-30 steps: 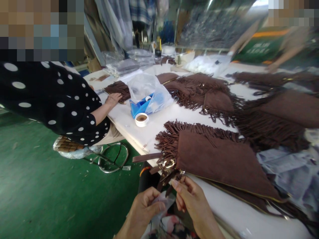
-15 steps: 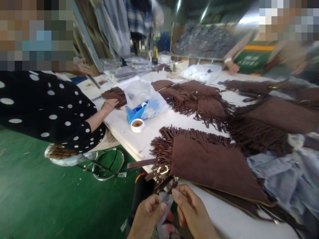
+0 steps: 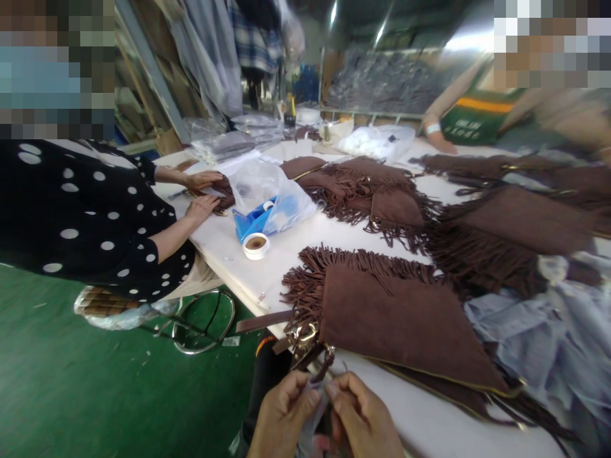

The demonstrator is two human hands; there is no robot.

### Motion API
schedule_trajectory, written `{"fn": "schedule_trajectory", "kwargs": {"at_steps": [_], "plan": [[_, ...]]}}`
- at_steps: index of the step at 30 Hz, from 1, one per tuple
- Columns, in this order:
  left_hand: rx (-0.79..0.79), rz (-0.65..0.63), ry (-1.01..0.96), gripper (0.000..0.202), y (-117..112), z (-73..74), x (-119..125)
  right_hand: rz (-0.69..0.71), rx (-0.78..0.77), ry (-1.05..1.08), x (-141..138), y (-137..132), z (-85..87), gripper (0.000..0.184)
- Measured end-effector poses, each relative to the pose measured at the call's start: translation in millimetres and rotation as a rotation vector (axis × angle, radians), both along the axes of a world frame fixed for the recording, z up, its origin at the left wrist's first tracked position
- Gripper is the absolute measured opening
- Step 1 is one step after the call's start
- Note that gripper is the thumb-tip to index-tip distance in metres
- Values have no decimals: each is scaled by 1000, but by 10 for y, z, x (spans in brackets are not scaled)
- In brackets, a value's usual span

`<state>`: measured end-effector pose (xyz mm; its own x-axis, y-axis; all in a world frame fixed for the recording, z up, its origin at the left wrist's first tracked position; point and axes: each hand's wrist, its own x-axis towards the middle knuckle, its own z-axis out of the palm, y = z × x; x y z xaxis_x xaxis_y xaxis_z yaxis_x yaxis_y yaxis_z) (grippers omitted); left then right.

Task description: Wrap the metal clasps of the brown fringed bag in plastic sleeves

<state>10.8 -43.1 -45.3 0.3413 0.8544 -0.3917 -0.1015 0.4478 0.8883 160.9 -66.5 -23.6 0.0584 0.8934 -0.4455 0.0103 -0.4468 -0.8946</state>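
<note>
A brown suede fringed bag (image 3: 391, 324) lies at the table's near edge, with gold-coloured clasps (image 3: 305, 332) at its left corner. From that corner a short brown strap (image 3: 326, 365) hangs down between my hands. My left hand (image 3: 284, 413) is closed, pinching a piece of clear plastic film (image 3: 315, 413) wrapped about the strap's lower end. Close beside it, my right hand (image 3: 360, 413) is closed too, thumb and finger pinched at the film's right edge. The fingertips partly hide the strap's end.
More brown fringed bags (image 3: 398, 210) are spread over the white table (image 3: 219, 245). A small tub of brown paste (image 3: 256, 245) stands by a blue tape dispenser (image 3: 260, 219) under a plastic bag. At left a co-worker's hands (image 3: 203, 203) hold another brown piece. Grey cloth (image 3: 525, 337) lies at right.
My right hand has come down from the strap's upper part, nearer my left hand and the film. The co-worker at left now has both hands on the brown piece. The view has shifted slightly.
</note>
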Motion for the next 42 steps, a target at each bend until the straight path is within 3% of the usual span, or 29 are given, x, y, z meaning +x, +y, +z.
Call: {"fn": "schedule_trajectory", "kwargs": {"at_steps": [6, 11, 17, 27, 33, 37, 42], "plan": [[34, 3, 39, 58, 0, -1, -71, -18, -2, 39, 30, 27, -28, 42], [-69, -68, -41, 55, -1, -54, -94, -16, 17, 14, 78, 95, 37, 40], [-96, -63, -59, 57, 34, -92, -49, -1, 29, -95, 113, 179, 89, 40], [107, 13, 75, 46, 153, 231, 48, -216, 18, 93, 35, 145, 21, 45], [71, 60, 7, 50, 179, 214, 173, -256, 17, 114, 7, 144, 48, 46], [90, -21, -54, 41, 265, 211, 192, -337, 43, 138, -4, 172, 55, 47], [222, 9, 120, 31, 331, 294, 196, -392, 29, 190, -21, 190, 91, 48]]}}
